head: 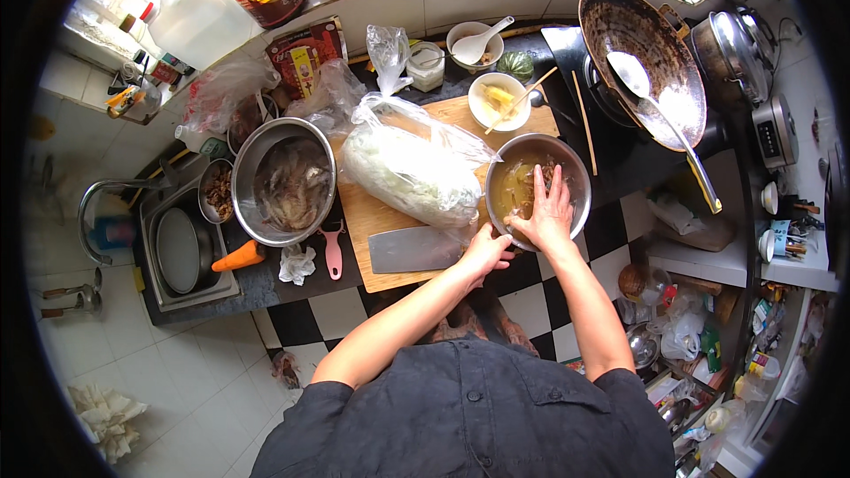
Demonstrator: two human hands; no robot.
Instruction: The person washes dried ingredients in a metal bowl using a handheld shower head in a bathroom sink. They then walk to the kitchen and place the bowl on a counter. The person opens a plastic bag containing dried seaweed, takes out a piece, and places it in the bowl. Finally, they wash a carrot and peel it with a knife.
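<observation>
A stainless steel bowl (580,186) holds yellowish liquid with brown pieces in it. My left hand (488,253) grips its near-left rim, thumb at the edge. With fingers spread, my right hand (546,212) reaches over and into the bowl; whether the fingertips press on the pieces I cannot tell. A cleaver (413,250) lies on the wooden cutting board (372,282), close to my left hand. Behind it on the board rests a large pale vegetable, seemingly a cabbage, in a clear plastic bag (415,162). A white bowl with yellow pieces (499,103) has a chopstick across it.
Left of the board are a larger steel bowl of meat in water (292,179), a carrot (238,257), a pink peeler (333,252) and the sink (226,295). To the right, a wok (597,26) leans over the stove with a long-handled ladle (677,126) in it.
</observation>
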